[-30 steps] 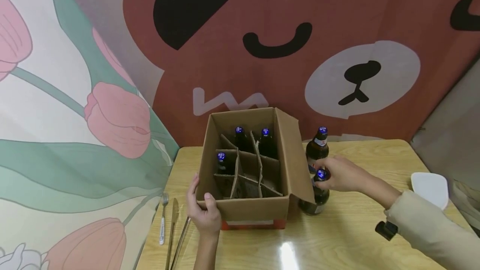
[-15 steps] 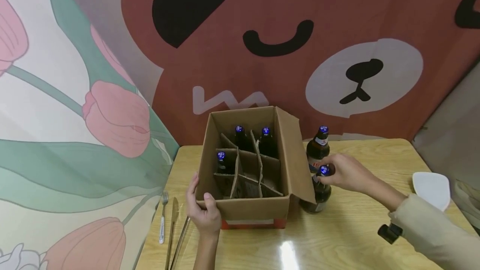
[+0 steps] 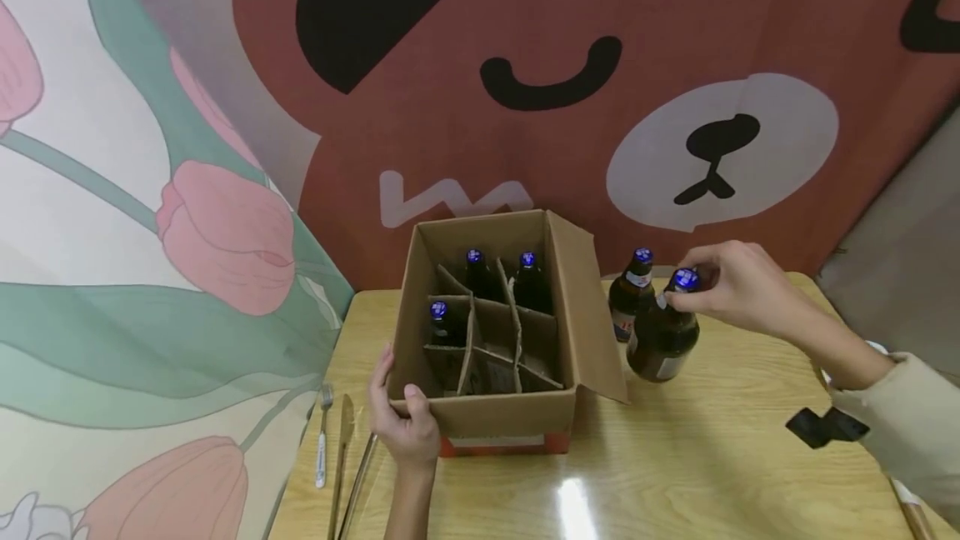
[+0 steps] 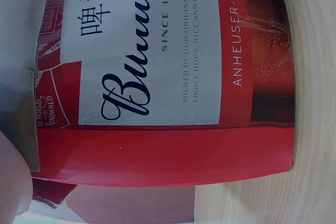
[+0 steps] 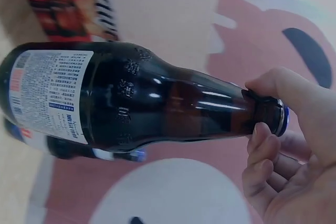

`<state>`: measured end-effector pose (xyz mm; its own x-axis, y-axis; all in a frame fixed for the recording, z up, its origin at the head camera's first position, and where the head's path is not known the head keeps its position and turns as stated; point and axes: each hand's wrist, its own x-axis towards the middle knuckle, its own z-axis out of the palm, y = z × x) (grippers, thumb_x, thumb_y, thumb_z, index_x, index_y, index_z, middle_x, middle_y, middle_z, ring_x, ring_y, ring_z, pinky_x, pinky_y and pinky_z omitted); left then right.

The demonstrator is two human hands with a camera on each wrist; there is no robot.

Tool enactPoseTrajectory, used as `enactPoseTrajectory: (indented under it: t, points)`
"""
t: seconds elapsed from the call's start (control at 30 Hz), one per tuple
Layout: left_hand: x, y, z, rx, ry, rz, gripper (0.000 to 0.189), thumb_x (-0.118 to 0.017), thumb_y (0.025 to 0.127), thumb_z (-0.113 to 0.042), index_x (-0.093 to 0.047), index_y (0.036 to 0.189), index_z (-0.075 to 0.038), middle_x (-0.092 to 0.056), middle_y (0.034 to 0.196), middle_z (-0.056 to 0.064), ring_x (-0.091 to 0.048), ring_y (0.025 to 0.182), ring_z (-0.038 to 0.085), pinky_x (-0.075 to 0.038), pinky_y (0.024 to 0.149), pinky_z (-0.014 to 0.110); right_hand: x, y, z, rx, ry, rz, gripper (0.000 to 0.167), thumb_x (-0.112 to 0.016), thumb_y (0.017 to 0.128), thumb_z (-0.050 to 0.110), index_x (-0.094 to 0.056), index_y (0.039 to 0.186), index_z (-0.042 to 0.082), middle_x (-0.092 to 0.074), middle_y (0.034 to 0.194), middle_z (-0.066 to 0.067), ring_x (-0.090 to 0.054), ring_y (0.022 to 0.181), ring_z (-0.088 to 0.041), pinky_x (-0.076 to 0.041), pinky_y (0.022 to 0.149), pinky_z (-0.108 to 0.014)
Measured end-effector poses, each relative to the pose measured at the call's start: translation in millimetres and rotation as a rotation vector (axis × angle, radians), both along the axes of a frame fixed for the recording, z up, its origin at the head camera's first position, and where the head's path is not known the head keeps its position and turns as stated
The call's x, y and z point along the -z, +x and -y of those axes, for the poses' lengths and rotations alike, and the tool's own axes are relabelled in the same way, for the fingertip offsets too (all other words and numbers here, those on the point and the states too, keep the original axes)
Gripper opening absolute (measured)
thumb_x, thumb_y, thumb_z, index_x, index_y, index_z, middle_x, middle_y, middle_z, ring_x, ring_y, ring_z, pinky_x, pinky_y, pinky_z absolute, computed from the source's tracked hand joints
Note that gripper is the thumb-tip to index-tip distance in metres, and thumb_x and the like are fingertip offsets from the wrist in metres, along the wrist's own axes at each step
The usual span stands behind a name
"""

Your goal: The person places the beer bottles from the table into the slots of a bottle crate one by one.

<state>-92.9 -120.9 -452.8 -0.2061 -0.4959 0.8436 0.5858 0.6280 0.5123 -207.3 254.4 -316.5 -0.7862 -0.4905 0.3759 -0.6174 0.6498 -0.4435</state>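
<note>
My right hand (image 3: 742,286) pinches a brown beer bottle (image 5: 121,98) by the neck just under its blue cap, and the bottle hangs raised above the table. Behind it another beer bottle (image 3: 628,298) stands upright, partly overlapped by the held one. A cardboard beer box (image 3: 502,419) with an open top is gripped at its front left corner by my left hand (image 3: 405,423), thumb over the near rim. Inside the box, cardboard dividers (image 3: 498,327) form compartments; three capped bottles (image 3: 438,323) stand in the back and left ones. Red printing (image 4: 157,153) covers the box's outside.
On the wooden table (image 3: 675,473), a fork (image 3: 322,440) and long thin utensils (image 3: 341,457) lie left of the box. One box flap (image 3: 588,315) sticks out to the right. A printed cloth (image 3: 525,140) hangs behind. My sleeve mostly hides a white dish at right.
My right hand has lifted the nearer bottle off the table and moved it right and away from the box flap. My left hand stays on the box corner.
</note>
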Motion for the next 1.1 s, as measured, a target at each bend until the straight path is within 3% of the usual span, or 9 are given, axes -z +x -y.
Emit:
enactPoseTrajectory:
  t: [0.13, 0.27, 0.37, 0.57, 0.67, 0.77, 0.9, 1.1]
  points:
    - [4.1, -0.1, 3.2, -0.007, 0.007, 0.001, 0.044, -0.046, 0.077, -0.005, -0.060, 0.112, 0.020, -0.063, 0.115, 0.033, -0.062, 0.111, 0.039, -0.045, 0.101, 0.031, -28.7, 0.9, 1.8, 0.035, -0.006, -0.010, 0.020, -0.086, 0.073, 0.016, -0.067, 0.076, 0.013, -0.053, 0.060, 0.007, -0.043, 0.052, -0.007, -0.034, 0.046, -0.025]
    - [-0.8, 4.0, 1.4, -0.014, 0.003, -0.007, 0.044, -0.047, 0.077, -0.004, -0.059, 0.110, 0.021, -0.063, 0.114, 0.033, -0.062, 0.107, 0.043, -0.046, 0.099, 0.030, -55.8, 2.1, 8.0, 0.056, -0.035, 0.024, 0.018, -0.086, 0.074, 0.016, -0.070, 0.080, 0.009, -0.056, 0.060, 0.004, -0.047, 0.052, -0.011, -0.036, 0.045, -0.025]
    - [-0.3, 5.4, 1.4, -0.010, -0.008, -0.006, 0.043, -0.047, 0.077, -0.004, -0.059, 0.111, 0.021, -0.063, 0.113, 0.034, -0.061, 0.107, 0.044, -0.046, 0.100, 0.030, -76.5, 3.3, 13.9, 0.069, -0.030, -0.005, 0.020, -0.086, 0.073, 0.018, -0.072, 0.083, 0.008, -0.060, 0.062, 0.003, -0.051, 0.054, -0.012, -0.038, 0.046, -0.024]
    - [17.2, 0.4, 9.1, 0.018, -0.019, 0.010, 0.044, -0.050, 0.079, -0.004, -0.060, 0.116, 0.017, -0.062, 0.118, 0.032, -0.060, 0.110, 0.044, -0.044, 0.103, 0.033, -119.9, 8.5, 30.2, 0.099, -0.043, -0.084, 0.020, -0.085, 0.074, 0.023, -0.070, 0.078, 0.009, -0.062, 0.062, 0.000, -0.051, 0.055, -0.013, -0.036, 0.047, -0.023]
    - [12.8, 0.6, 7.6, 0.022, -0.023, 0.008, 0.043, -0.050, 0.079, -0.003, -0.060, 0.116, 0.018, -0.062, 0.118, 0.032, -0.060, 0.111, 0.044, -0.044, 0.103, 0.033, -136.5, 11.1, 40.4, 0.084, -0.081, -0.125, 0.022, -0.084, 0.075, 0.023, -0.069, 0.076, 0.008, -0.059, 0.060, -0.003, -0.048, 0.053, -0.015, -0.032, 0.046, -0.025]
    - [-3.5, 4.4, 1.2, 0.023, -0.028, 0.002, 0.042, -0.048, 0.079, -0.001, -0.058, 0.114, 0.021, -0.061, 0.115, 0.036, -0.060, 0.111, 0.043, -0.043, 0.103, 0.032, -147.9, 12.4, 52.6, 0.065, -0.131, -0.153, 0.021, -0.083, 0.076, 0.023, -0.071, 0.078, 0.006, -0.060, 0.062, -0.005, -0.047, 0.054, -0.017, -0.033, 0.045, -0.025]
    - [-20.6, 8.2, -5.2, 0.028, -0.032, -0.007, 0.041, -0.048, 0.079, 0.000, -0.057, 0.113, 0.023, -0.059, 0.112, 0.041, -0.060, 0.114, 0.039, -0.043, 0.104, 0.033, -157.2, 12.3, 72.5, 0.044, -0.180, -0.116, 0.024, -0.082, 0.078, 0.027, -0.075, 0.086, 0.006, -0.064, 0.066, -0.007, -0.050, 0.053, -0.020, -0.037, 0.044, -0.026]
    - [-17.9, 8.2, -5.0, 0.032, -0.040, -0.010, 0.041, -0.049, 0.079, 0.000, -0.058, 0.112, 0.022, -0.060, 0.111, 0.040, -0.060, 0.114, 0.039, -0.043, 0.105, 0.033, -158.8, 11.6, 106.0, -0.013, -0.166, -0.026, 0.024, -0.079, 0.081, 0.029, -0.076, 0.090, 0.007, -0.069, 0.075, -0.005, -0.056, 0.062, -0.021, -0.040, 0.052, -0.028]
